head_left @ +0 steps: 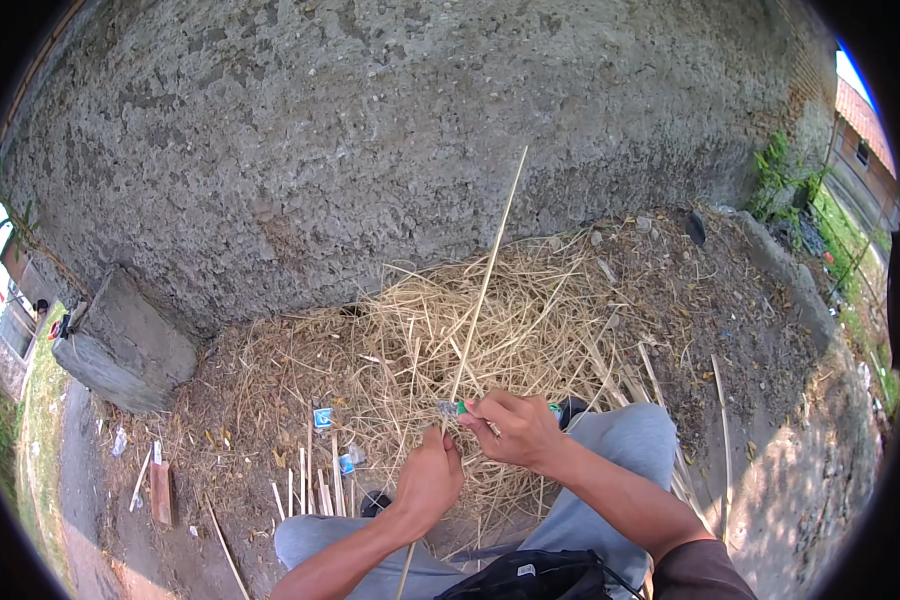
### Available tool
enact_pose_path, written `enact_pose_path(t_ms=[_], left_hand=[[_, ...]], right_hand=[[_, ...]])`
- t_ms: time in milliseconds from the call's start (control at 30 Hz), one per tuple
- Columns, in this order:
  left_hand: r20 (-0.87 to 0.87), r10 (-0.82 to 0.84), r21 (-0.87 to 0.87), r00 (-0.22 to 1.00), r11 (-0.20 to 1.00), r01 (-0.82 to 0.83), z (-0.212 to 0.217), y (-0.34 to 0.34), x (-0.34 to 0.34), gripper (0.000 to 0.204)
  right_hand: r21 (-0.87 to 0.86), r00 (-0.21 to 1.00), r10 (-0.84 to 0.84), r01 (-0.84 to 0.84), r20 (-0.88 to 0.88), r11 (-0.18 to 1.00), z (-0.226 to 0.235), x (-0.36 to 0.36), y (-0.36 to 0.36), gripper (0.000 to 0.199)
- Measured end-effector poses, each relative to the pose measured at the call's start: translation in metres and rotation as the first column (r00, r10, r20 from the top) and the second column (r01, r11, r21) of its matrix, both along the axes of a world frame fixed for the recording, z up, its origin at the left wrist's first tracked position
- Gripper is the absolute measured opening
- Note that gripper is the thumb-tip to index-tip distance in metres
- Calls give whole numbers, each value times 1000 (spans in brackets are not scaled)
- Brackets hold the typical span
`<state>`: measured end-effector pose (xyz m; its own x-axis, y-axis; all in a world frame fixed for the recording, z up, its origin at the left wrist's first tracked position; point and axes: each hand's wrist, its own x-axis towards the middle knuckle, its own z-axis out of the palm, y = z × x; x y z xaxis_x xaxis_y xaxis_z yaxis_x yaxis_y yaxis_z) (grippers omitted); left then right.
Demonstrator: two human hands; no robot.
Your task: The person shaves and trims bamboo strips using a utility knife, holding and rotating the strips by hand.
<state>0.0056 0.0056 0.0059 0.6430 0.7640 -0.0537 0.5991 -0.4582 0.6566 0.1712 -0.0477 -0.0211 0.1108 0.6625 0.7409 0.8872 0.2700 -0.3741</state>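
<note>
Pale strip [491, 268] is slanting toward one o'clock; the left hand [430, 475] is gripping it, while the right hand [515, 427] is clamping a green-handled tool [461, 407] close by, contact unclear. Scraping seems under way; another stroke would be needing a steady left grip. From the hands, shavings [430, 330] are crowding twelve o'clock, loose sticks [337, 475] eight, a concrete block [135, 340] ten.

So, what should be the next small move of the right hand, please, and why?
Probably a light stroke of the green-handled tool along the pale strip: the right hand holds the tool at the strip, the left hand grips the strip just below, and pale shavings lie around.
</note>
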Motion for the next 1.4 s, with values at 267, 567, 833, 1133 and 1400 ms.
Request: enact_pose_path(t_ms=[267,567,833,1133,1400], left_hand=[[-14,5,-5,1000,1000,-5,3,2,-1,19],[23,-14,17,1000,1000,13,0,3,1,17],[14,-49,-109,999,993,50,-5,-11,-10,19],[-27,-34,-81,999,996,32,0,-15,-12,22],[-68,-11,-112,998,994,3,-1,-13,-10,19]], right_hand=[[33,998,-37,35,44,999,1,0,6,17],[47,998,-62,61,25,997,0,6,9,15],[-30,971,-208,206,-120,978,1,37,16,15],[49,978,-208,208,-13,977,-11,38,26,16],[24,983,-185,185,-5,982,-19,40,30,15]])
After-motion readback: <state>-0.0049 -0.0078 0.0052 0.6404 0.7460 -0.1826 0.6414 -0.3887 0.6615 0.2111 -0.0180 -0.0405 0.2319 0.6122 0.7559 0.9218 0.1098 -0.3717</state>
